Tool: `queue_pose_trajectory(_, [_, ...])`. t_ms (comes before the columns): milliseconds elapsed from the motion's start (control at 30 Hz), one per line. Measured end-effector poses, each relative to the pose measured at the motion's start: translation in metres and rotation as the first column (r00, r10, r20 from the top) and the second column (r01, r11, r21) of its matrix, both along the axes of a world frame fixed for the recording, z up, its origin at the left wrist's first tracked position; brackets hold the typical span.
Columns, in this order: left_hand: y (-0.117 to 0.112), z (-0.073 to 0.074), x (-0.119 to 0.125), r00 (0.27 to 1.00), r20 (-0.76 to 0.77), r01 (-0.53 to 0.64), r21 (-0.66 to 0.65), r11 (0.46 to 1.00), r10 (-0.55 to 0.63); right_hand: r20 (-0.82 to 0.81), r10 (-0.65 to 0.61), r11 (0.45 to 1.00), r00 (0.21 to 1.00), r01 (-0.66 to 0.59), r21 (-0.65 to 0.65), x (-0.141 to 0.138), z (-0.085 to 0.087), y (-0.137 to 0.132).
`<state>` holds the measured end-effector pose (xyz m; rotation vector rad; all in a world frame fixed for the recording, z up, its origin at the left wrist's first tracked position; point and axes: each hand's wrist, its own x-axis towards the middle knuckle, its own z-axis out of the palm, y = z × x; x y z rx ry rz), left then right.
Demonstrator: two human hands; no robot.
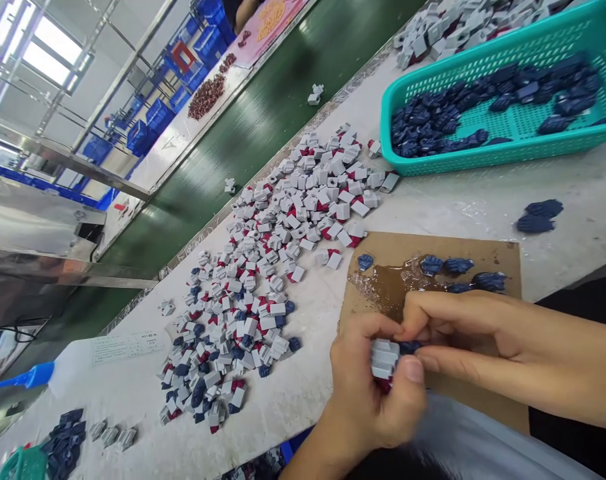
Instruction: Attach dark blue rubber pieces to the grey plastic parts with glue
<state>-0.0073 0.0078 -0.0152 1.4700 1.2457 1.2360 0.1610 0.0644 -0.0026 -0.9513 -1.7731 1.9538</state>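
Note:
My left hand (pixel 373 393) is closed around a small grey plastic part (pixel 384 359) with a dark red piece (pixel 383 385) at its lower end. From the right, my right hand (pixel 447 333) pinches a small navy plastic piece (pixel 409 347) against the grey part's side. Fingers cover most of the navy piece, so I cannot tell whether the two are joined. Under both hands lies a brown cardboard sheet (pixel 497 257) with a wet, shiny patch (pixel 390 283). Several loose navy pieces (pixel 457 266) rest on the cardboard near my right hand.
A large heap of grey and red parts (pixel 303 200), some with navy pieces, covers the table's middle. Behind the cardboard stands a teal basket (pixel 463 163) of navy pieces. A green conveyor belt (pixel 277 140) runs beyond. A blue-nozzled white bottle (pixel 77 367) lies left.

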Motion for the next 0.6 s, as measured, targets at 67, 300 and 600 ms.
queue_pose_trajectory(67, [0.000,-0.002,0.000,1.000,-0.017,-0.023,0.021,1.000,0.023,-0.041,-0.035,0.999,0.999,0.036,0.008,-0.008,0.003,0.007])
queue_pose_trajectory(300, [0.003,-0.006,0.009,0.997,-0.075,-0.002,0.097,0.995,0.009,-0.097,-0.427,0.838,0.899,0.353,-0.416,-0.061,0.017,0.020])
queue_pose_trajectory(600, [-0.005,-0.008,0.021,1.000,-0.024,0.013,0.118,0.993,-0.010,-0.043,-0.535,0.733,0.843,0.439,-0.519,-0.070,0.006,0.001])
